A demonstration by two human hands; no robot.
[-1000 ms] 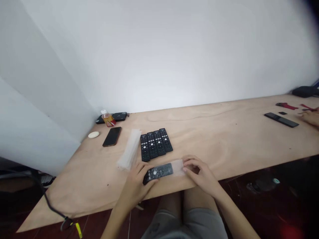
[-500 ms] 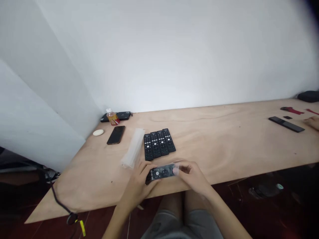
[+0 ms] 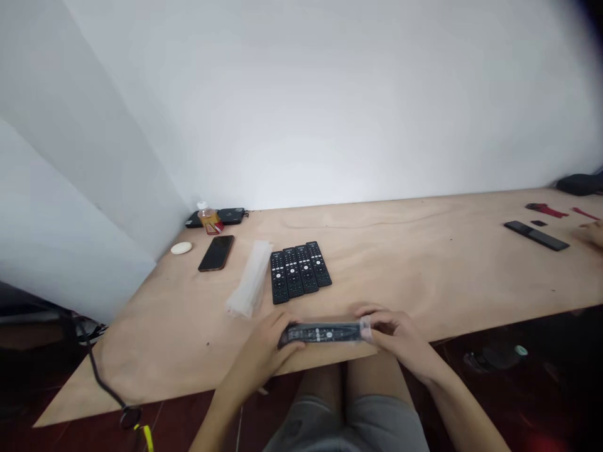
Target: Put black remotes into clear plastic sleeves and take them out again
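Observation:
A black remote control (image 3: 325,333) in a clear plastic sleeve lies level between my hands, over the table's front edge. My left hand (image 3: 273,342) grips its left end with thumb and fingers. At the other end, my right hand (image 3: 393,333) pinches the sleeve's loose end (image 3: 366,328). Just beyond stand several bare black remotes (image 3: 301,271) laid side by side in a row. To their left lies a stack of translucent plastic sleeves (image 3: 250,279).
At the left are a phone (image 3: 217,253), a white round object (image 3: 181,248), a bottle (image 3: 210,220) and a black box (image 3: 232,216). Far right, another person's hand (image 3: 588,233) rests near a dark remote-like bar (image 3: 536,235) and a red-strapped item (image 3: 546,210).
My right hand has moved right with the sleeve's end. More of the remote now shows between my hands, and it lies more level.

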